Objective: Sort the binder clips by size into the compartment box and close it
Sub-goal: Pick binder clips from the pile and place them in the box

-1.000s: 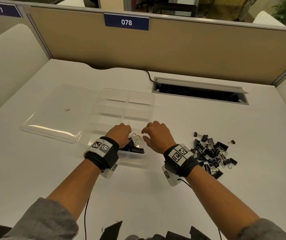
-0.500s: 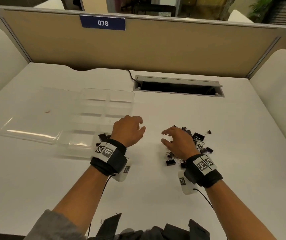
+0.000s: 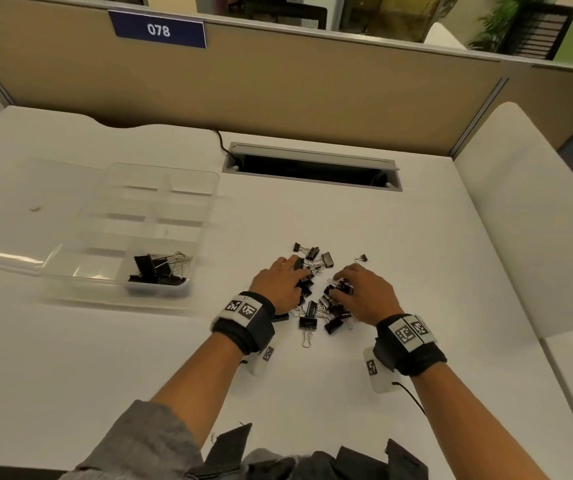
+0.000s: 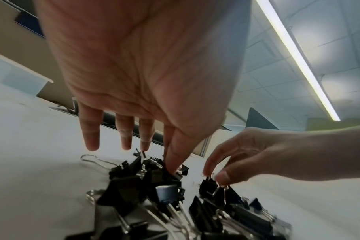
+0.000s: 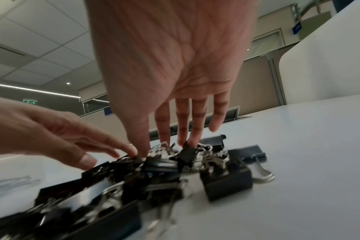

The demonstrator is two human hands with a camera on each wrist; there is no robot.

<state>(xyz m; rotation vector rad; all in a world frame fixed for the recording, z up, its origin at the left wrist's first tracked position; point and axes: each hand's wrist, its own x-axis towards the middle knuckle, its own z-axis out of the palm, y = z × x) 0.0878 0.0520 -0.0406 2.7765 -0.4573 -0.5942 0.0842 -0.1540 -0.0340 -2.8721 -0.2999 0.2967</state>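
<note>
A clear compartment box (image 3: 160,188) lies with its lid (image 3: 18,209) open flat to the left. Several large black binder clips (image 3: 158,270) sit in its near right compartment. To the right, a pile of mixed black binder clips (image 3: 313,317) lies on the white desk. My left hand (image 3: 297,273) reaches into the pile's left side with fairly straight fingers (image 4: 125,133), thumb tip touching a clip. My right hand (image 3: 338,284) pinches the wire handle of a binder clip (image 4: 209,185) between thumb and forefinger.
A cable slot (image 3: 311,166) is cut into the desk behind the pile, in front of the tan partition (image 3: 278,88). One tiny clip (image 3: 362,258) lies apart at the pile's far right. A white divider (image 3: 520,209) bounds the desk's right side.
Both hands left the box and moved right to the clip pile. The large clips stayed in the near right compartment. The right hand has closed its fingertips on a clip.
</note>
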